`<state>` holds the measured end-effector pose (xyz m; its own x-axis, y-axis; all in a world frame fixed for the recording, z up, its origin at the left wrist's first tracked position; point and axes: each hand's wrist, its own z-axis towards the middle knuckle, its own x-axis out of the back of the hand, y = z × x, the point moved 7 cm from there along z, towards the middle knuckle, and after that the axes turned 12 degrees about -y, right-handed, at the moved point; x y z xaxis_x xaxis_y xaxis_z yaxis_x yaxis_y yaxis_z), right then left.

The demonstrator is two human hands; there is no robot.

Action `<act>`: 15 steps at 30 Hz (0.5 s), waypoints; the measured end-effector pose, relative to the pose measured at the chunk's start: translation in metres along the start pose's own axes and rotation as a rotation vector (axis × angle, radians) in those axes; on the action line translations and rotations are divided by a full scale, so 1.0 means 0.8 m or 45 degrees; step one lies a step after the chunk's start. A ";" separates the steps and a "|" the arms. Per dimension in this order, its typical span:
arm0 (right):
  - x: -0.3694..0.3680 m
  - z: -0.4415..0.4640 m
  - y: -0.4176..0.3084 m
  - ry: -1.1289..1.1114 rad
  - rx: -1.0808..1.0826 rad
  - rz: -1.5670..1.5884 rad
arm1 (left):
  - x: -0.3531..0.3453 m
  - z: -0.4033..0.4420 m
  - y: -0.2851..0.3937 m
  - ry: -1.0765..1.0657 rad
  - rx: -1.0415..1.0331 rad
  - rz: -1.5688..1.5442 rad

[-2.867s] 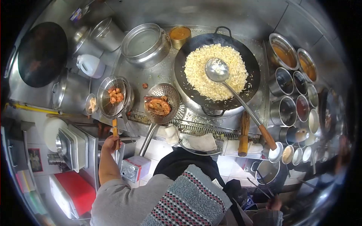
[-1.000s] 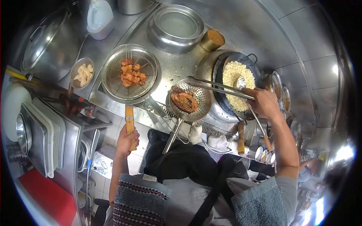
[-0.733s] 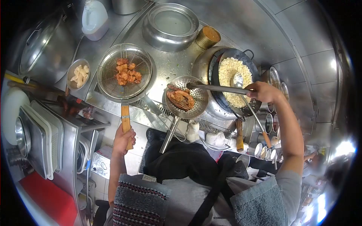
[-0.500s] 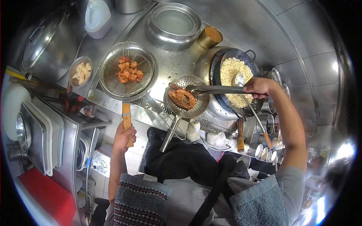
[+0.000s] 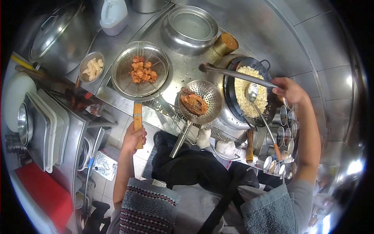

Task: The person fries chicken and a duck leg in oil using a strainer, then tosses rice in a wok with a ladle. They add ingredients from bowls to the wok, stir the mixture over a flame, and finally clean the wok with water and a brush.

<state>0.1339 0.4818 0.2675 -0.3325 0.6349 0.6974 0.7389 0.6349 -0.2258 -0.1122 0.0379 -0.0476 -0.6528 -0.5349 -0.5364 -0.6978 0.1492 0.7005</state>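
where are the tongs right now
In the head view, right of centre, the tongs are in the right hand, across the black wok, their tips appearing just above the perforated ladle in the picture.

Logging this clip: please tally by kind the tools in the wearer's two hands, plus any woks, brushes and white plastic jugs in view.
Held tools: 2 (mesh strainer in left hand, tongs in right hand)
Wok: 1
Brush: 1
White jug: 1
Total: 5
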 end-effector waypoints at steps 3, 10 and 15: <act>-0.018 -0.008 -0.082 0.217 0.182 -0.207 | 0.001 0.002 -0.001 -0.005 -0.006 0.010; -0.117 0.012 -0.133 0.428 0.252 -0.431 | 0.003 0.000 0.000 -0.003 0.002 0.046; -0.198 -0.062 0.035 0.615 0.204 0.303 | 0.002 -0.004 0.001 -0.047 -0.002 0.001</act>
<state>0.2359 0.3772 0.1844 0.1666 0.5193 0.8382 0.6498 0.5816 -0.4895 -0.1131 0.0347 -0.0466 -0.6638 -0.5041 -0.5526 -0.6968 0.1482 0.7018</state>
